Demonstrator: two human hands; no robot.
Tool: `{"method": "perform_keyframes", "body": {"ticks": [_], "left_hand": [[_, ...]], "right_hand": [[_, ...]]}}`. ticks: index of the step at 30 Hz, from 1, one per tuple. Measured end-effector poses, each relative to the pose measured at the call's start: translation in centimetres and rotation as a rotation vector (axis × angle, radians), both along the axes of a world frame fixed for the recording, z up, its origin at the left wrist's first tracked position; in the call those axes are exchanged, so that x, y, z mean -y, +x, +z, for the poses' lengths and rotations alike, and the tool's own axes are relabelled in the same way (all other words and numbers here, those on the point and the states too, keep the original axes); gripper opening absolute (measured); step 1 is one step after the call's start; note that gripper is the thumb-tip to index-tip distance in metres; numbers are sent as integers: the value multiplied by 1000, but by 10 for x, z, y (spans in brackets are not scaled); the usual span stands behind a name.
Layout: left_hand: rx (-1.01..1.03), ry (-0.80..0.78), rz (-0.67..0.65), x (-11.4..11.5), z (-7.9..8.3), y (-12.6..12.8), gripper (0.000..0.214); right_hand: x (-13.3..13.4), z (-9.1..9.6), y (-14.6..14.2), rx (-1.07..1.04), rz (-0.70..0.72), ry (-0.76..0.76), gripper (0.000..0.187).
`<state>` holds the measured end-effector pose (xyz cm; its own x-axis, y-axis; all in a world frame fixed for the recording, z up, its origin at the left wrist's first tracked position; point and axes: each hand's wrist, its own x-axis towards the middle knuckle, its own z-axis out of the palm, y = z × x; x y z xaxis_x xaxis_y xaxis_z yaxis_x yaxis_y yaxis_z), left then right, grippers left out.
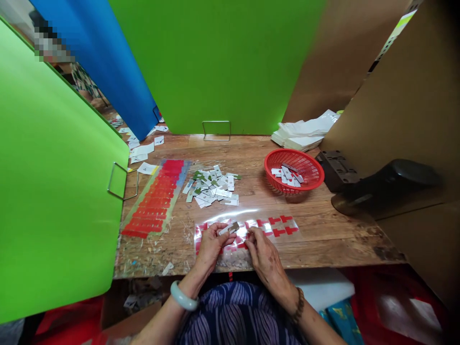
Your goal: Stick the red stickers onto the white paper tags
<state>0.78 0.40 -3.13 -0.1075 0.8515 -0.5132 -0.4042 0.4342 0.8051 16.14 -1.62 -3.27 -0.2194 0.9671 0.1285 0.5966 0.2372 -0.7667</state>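
Note:
My left hand is closed round a small flat metal plate, gripped between thumb and fingers above a clear sheet. Rows of red T-shaped stickers cover that clear sheet, which lies near the table's front edge. Over the middle of the sheet, my right hand has thumb and fingers pinched together among the stickers; what is between the tips, if anything, is too small to tell. Beyond the hands lies a loose pile of similar metal plates, some with green parts.
A red plastic basket holds several plates. Left lies a strip of red stickers. White papers are stacked at the back right, near a dark metal block and a black object. Green panels with wire stands border the table.

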Motion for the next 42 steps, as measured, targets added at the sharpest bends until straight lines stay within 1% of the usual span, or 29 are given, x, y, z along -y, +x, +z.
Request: {"method": "perform_keyframes", "body": {"ticks": [2,5,7,11,14,19,21,23,27,29,33,36,39,42], "left_hand": [[-4,-4,9,0,-1,0,28],[-4,-10,6,0,-2,0,29],[-9,-12,0,0,-2,0,29],[-23,-12,0,0,-1,0,29],[-42,-14,-1,0,1,1,27],[-69,-2,1,-1,4,3,24],[-64,-9,6,-2,4,3,23],[-39,-36,-1,-2,5,1,23],[56,-97,-72,-2,15,-3,27],[85,-95,-131,0,23,-4,29],[117,-75,-228,7,41,-7,32],[105,-73,-258,10,51,-7,36],[98,-71,-275,12,54,-5,35],[91,-73,-288,12,55,-3,35]], "right_hand": [[0,1,3,-20,-3,-7,19],[-1,2,5,-8,30,-27,10],[-1,1,5,-11,50,-43,12],[0,-2,4,-40,42,-24,15],[2,-1,7,-95,97,-28,13],[6,6,17,-167,251,-118,12],[6,10,21,-217,258,-163,12],[3,14,23,-276,219,-205,10],[-7,25,25,-343,70,-222,9],[-14,30,24,-358,43,-190,10],[-23,38,20,-331,58,-114,10],[-26,44,17,-302,75,-117,8],[-25,49,15,-301,102,-140,8],[-23,51,13,-313,134,-176,8]]}}
